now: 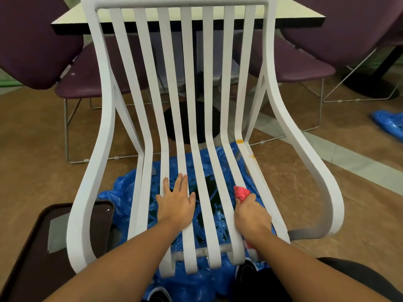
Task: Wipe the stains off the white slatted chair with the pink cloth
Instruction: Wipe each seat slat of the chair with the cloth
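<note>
Curled tight round the pink cloth (241, 192), the right hand (250, 213) pushes it onto the seat slats near the right side of the white slatted chair (150, 88). The left hand (177, 204) lies flat on the middle slats, fingers straight. A blue plastic sheet (124, 192) is spread on the floor under the chair. A brown tray (32, 247) sits at the left. Two orange stains (239, 141) mark the right-most slat, farther back than the cloth.

A canteen: laminate table (283, 14) ringed by purple chairs (290, 62).
</note>
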The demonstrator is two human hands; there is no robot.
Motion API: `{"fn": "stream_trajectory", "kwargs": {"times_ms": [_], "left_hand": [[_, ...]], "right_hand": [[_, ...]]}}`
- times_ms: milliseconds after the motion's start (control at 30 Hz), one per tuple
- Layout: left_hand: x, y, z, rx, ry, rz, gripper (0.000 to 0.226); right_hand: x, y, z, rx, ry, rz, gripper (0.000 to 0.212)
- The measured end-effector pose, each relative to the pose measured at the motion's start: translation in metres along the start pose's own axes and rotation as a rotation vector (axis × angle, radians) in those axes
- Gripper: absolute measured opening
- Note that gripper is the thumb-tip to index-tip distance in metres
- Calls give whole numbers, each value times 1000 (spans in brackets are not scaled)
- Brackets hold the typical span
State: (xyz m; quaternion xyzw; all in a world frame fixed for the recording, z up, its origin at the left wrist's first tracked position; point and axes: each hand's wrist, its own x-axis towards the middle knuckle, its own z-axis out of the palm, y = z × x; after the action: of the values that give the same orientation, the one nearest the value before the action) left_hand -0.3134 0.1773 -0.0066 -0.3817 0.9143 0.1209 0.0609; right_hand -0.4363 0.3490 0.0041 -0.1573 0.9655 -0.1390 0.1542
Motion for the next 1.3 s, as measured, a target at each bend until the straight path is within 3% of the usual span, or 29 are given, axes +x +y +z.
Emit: {"fn": "stream_trajectory", "kwargs": {"times_ms": [1300], "left_hand": [[7,-1,5,-15,-16,-1,69]], "right_hand": [[206,-124,13,74,29,33,40]]}}
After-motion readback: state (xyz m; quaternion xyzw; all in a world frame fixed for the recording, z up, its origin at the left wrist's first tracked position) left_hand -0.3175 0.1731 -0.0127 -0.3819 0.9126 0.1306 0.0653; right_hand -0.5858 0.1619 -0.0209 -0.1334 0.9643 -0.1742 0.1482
